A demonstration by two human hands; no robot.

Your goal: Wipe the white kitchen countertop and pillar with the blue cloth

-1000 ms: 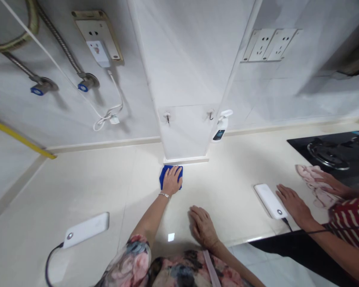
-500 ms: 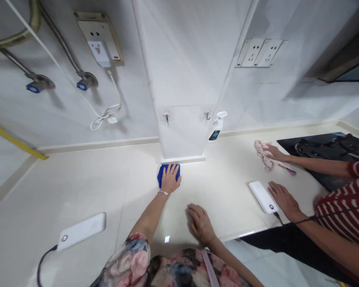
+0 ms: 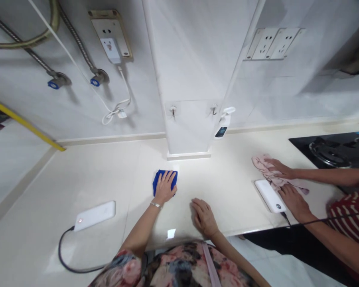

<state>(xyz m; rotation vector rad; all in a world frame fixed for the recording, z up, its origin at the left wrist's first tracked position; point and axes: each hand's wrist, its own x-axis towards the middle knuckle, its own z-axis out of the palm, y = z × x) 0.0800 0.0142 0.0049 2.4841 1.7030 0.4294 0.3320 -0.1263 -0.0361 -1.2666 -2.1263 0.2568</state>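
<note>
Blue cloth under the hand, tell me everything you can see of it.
The blue cloth is bright and looks like soft microfibre. It lies flat on the cream counter, just in front of the white pillar and apart from its base. The person's left hand rests on it palm down, covering most of it, so only its edges show.

Place: domestic kitchen
Cooking: black gas hob (image 3: 332, 149), burner grate visible
Worktop: cream stone countertop (image 3: 77, 179) along pale tiled wall (image 3: 191, 52)
Plumbing: braided hoses (image 3: 74, 40) on blue-marked angle valves (image 3: 58, 81)
Power: double wall sockets (image 3: 273, 44) above worktop
</note>
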